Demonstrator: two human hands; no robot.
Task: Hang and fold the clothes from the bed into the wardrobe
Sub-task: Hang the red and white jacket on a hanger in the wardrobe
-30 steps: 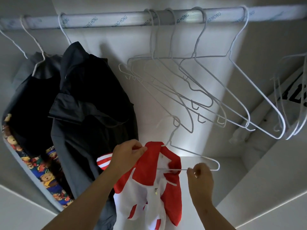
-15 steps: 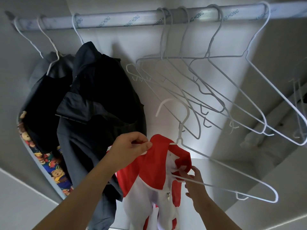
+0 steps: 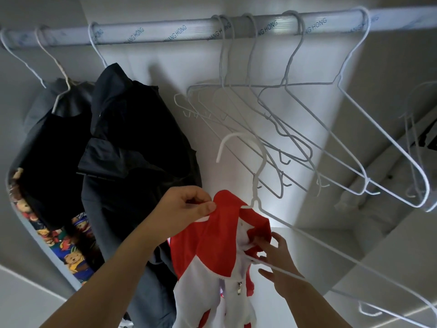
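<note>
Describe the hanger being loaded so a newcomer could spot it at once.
From the wardrobe rail across the top, drop below the empty white hangers hooked on it. The white wire hanger there is the only one off the rail: hook free, one shoulder inside the red and white garment.

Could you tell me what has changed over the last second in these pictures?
The right hand left the outer end of the white hanger and moved along its lower bar to the collar of the red and white garment, where it now touches the fabric. The left hand still pinches the garment's shoulder; the dark clothes stay on the rail.
</note>
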